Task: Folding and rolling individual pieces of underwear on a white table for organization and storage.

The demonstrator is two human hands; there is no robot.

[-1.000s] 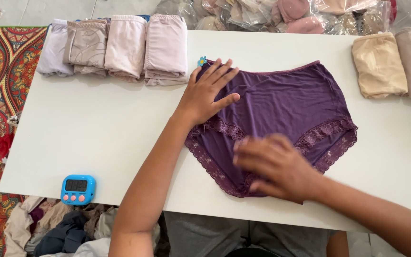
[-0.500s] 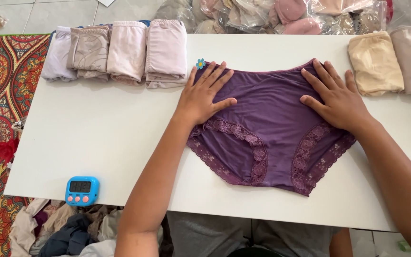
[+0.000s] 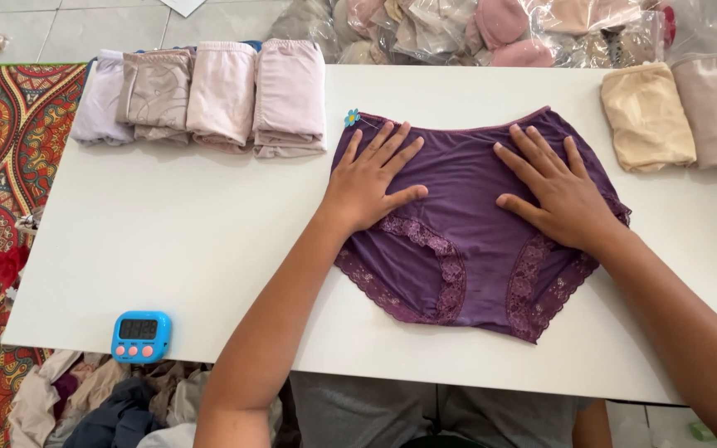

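A pair of purple briefs with lace trim [image 3: 466, 241] lies spread flat on the white table [image 3: 184, 241]. My left hand [image 3: 371, 178] rests palm down on its left side, fingers apart. On the right side my right hand [image 3: 558, 187] presses flat in the same way. A small blue flower-shaped pin [image 3: 352, 118] sits at the garment's upper left corner, just beyond my left fingertips.
Several folded pale pink and lilac garments [image 3: 209, 95] line the table's far left. Folded beige ones [image 3: 678, 112] sit at the far right. A blue digital timer [image 3: 140, 336] stands near the front edge. Bagged clothing [image 3: 491, 29] is piled behind; loose clothes [image 3: 101, 398] lie below.
My right hand has moved from the garment's lower edge up to its right side and now lies flat there. The briefs are spread out flatter. My left hand has stayed put.
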